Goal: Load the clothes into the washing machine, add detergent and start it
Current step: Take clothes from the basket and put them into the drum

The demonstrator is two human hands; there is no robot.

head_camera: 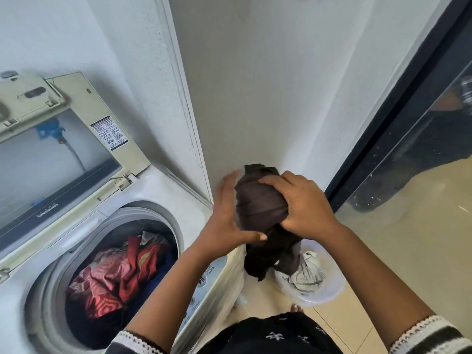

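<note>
A top-loading washing machine (163,190) stands at the left with its lid (63,149) raised. Red, pink and dark clothes (115,272) lie in its drum. To the right of the machine, in mid-air, my right hand (304,205) grips a bunched dark brown garment (258,200) from above; its loose end hangs down. My left hand (227,221) touches the garment's left side with straight fingers and the thumb under it. The control panel (204,279) lies under my left forearm.
A pale plastic basket (329,292) with light-coloured clothes stands on the tiled floor below the garment. A white wall corner rises behind. A dark-framed glass door (408,139) runs along the right. The detergent is not in view.
</note>
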